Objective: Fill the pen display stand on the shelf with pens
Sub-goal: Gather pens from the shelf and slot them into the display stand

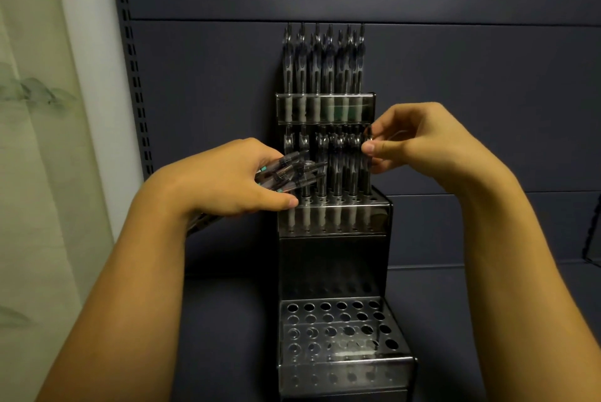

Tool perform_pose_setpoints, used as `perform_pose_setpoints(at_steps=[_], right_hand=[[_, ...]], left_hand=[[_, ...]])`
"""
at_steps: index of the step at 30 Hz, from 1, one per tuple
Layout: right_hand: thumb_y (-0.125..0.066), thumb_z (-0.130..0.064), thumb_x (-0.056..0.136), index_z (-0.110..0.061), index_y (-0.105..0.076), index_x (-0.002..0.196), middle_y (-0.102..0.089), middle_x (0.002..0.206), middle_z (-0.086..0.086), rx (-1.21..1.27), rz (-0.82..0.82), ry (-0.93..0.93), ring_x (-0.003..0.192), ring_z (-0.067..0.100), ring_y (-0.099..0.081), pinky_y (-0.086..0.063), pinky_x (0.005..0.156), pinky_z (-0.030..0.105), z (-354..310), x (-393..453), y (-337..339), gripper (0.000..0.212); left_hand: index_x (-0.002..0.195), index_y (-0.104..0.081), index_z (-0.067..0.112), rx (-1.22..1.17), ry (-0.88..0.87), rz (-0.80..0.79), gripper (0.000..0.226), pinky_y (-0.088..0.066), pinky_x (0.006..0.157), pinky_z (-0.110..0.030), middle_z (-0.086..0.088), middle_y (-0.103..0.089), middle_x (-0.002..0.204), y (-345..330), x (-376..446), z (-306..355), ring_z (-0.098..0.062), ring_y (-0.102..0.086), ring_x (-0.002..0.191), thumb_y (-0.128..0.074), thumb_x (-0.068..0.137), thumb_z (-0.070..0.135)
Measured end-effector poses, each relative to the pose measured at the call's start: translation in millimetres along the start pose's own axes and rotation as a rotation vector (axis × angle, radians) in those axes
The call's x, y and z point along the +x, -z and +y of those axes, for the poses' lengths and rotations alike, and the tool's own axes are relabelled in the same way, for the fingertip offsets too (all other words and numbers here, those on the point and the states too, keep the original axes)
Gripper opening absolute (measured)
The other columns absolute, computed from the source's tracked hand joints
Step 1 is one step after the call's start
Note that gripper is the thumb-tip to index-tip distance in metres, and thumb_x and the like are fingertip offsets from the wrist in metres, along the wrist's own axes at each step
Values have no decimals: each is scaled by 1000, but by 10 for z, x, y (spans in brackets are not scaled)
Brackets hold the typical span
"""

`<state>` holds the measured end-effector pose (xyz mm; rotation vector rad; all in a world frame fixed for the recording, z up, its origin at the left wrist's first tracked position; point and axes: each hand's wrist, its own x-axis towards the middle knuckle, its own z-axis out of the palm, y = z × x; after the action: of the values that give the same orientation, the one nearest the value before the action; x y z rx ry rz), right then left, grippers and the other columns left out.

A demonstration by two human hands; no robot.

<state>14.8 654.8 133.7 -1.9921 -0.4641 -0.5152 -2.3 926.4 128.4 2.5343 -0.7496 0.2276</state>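
Note:
A tiered, dark clear-plastic pen display stand [335,258] stands on the shelf against the back panel. Its top tier [325,108] holds a full row of upright pens [322,60]. The middle tier [335,213] holds several pens. The bottom tier [338,330] shows only empty holes. My left hand [227,180] grips a bundle of pens [289,174] just left of the middle tier. My right hand [419,141] pinches the top of one pen [367,161] standing at the right end of the middle tier.
The dark shelf back panel [455,76] rises behind the stand. A slotted upright rail [133,76] runs down the left side, with a pale curtain [42,141] beyond it. A dark object [593,232] shows at the right edge.

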Motion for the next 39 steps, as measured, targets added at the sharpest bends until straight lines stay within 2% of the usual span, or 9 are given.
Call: perform_pose_setpoints(at_steps=[5,8,12,14,17,22,27,35,39], right_hand=[[-82,-16,78,-4,-65,93,-73,76,11,-51,-14,-31,72,27,-76,-64,73,41,-19,-15,6,26],[-84,-38,65,-8,-71,90,-76,73,7,-162,-20,-57,70,22,-76,-64,76,40,-31,-53,61,41],[-82,-51,61,-15,-73,86,-75,72,1,-190,161,60,65,17,-75,-63,72,36,-99,-117,123,44],[-80,-47,68,-16,-75,87,-75,73,1,-111,208,176,65,16,-74,-62,68,31,-181,-156,105,37],[-81,-32,77,-14,-77,91,-75,76,1,-40,89,262,69,15,-73,-59,65,26,-330,-224,-11,23],[-81,-30,82,-18,-79,94,-76,80,0,-122,-103,236,73,15,-74,-62,68,31,-411,-231,-256,17],[-75,-31,88,-13,-78,86,-76,75,4,-143,-216,143,70,16,-74,-60,65,28,-398,-206,-371,19],[-75,-16,88,-10,-78,84,-76,75,8,-54,-102,173,69,20,-75,-58,65,26,-367,-164,-352,7],[-69,-6,92,-2,-75,85,-74,75,14,187,5,148,67,21,-72,-58,63,26,-337,-147,-243,9]], left_hand=[[86,-68,18,-8,-2,-3,20,-41,48,-19,7,-60,56,-5,2,13,-1,-52,45,-77,86,35],[86,-68,20,-7,-9,4,18,-40,48,-18,11,-60,56,-4,4,20,0,-53,45,-77,86,36],[86,-68,21,-11,-22,16,19,-40,50,-23,10,-59,55,-13,11,21,0,-51,44,-77,86,38],[85,-68,21,-6,-33,26,19,-39,50,-23,10,-58,54,-23,17,24,0,-50,44,-77,86,38],[84,-68,24,-7,-51,37,16,-39,48,-18,12,-58,55,-39,18,44,0,-50,44,-77,86,37],[81,-66,26,2,-85,75,17,-42,50,-20,11,-60,59,-54,35,85,0,-53,47,-78,85,37],[87,-68,22,6,-104,102,18,-42,49,-18,8,-62,63,-53,19,91,-1,-54,49,-78,85,38],[82,-64,17,-52,-62,78,22,-45,49,-21,4,-60,57,-11,9,53,-10,-58,50,-77,86,35],[78,-63,17,24,-12,114,29,-40,51,-26,8,-53,52,50,-14,-33,-5,-49,46,-76,85,42]])
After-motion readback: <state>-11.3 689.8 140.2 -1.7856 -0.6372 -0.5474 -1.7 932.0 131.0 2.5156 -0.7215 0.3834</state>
